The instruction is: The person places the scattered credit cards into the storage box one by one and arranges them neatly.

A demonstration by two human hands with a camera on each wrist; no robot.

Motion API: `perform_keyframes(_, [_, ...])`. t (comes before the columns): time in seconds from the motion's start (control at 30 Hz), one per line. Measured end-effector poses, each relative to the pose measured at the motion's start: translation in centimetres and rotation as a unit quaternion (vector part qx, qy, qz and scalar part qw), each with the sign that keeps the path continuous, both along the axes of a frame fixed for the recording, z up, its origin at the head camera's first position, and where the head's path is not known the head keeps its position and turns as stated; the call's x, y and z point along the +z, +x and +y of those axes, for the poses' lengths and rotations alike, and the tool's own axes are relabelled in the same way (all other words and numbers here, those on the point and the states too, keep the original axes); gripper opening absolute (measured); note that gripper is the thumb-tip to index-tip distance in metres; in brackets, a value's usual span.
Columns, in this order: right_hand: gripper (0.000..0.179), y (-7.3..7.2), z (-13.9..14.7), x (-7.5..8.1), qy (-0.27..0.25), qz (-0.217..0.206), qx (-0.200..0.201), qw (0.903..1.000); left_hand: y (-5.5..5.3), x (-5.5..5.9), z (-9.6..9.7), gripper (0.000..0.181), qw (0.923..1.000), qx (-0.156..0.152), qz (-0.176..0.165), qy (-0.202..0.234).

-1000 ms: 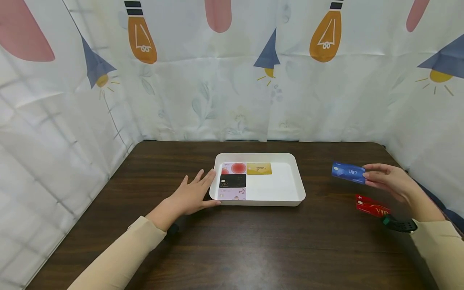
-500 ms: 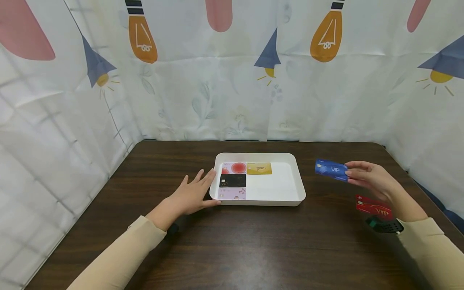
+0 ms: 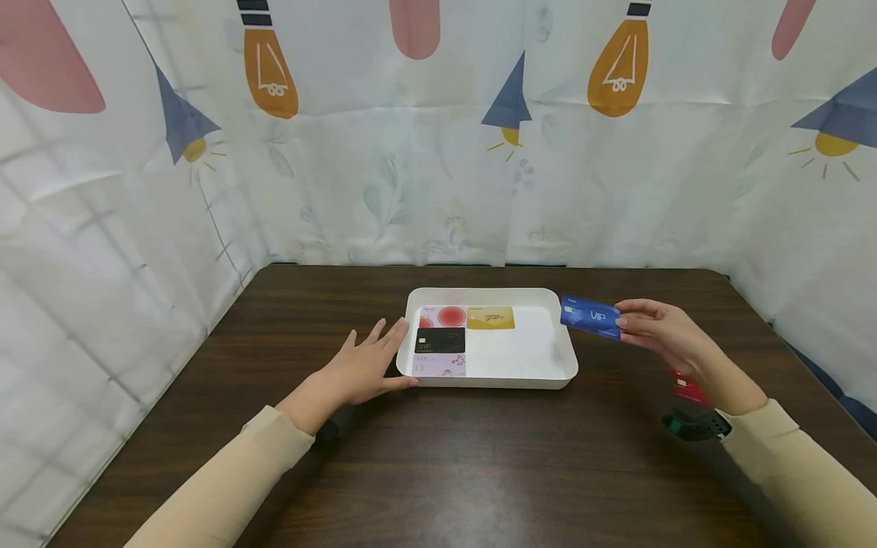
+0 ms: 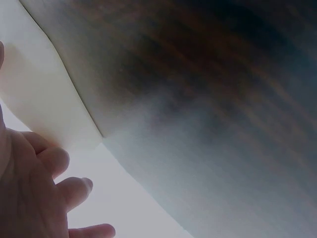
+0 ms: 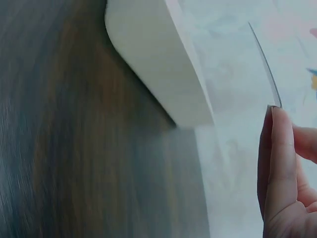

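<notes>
My right hand (image 3: 661, 335) pinches a blue VIP card (image 3: 591, 316) by its right end, the card's left end at the right rim of the white tray (image 3: 524, 358). Seen edge-on in the right wrist view, the card (image 5: 266, 67) rises from between thumb and fingers. My left hand (image 3: 363, 365) has its fingers spread and touches the tray's left side. Inside the tray, a pink card (image 3: 441, 317), a black VIP card (image 3: 440, 340) and a lilac card (image 3: 438, 365) form a left column. Beside the pink one lies a gold card (image 3: 490, 317).
A red card (image 3: 687, 387) lies on the dark wooden table (image 3: 438, 457), partly hidden behind my right wrist. The right wrist wears a black strap device (image 3: 695, 425). A patterned white curtain (image 3: 425, 190) hangs behind the table and along its sides.
My right hand has carried the blue card leftward from the right side of the table to the tray's right rim. The left hand stays in place. The forearm now covers more of the red card.
</notes>
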State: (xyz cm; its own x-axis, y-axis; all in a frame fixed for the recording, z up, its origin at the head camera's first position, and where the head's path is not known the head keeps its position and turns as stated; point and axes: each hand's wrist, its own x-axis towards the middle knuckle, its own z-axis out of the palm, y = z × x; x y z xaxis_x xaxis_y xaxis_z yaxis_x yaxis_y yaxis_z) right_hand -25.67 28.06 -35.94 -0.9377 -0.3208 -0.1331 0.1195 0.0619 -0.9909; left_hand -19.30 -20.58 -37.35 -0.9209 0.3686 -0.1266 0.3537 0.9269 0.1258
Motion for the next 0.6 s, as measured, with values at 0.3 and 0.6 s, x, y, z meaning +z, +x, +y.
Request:
perform_keyframes(0.3, [0.014, -0.4, -3.4, -0.4, 0.003, -0.022, 0.014, 0.9997, 0.1, 0.0, -0.1, 0.104, 1.0, 0.001, -0.001, -0.001])
perform_keyframes(0.6, [0.023, -0.4, -5.7, -0.5, 0.017, -0.024, 0.031, 0.9991, 0.1, -0.1, -0.1, 0.104, 1.0, 0.001, 0.0, -0.001])
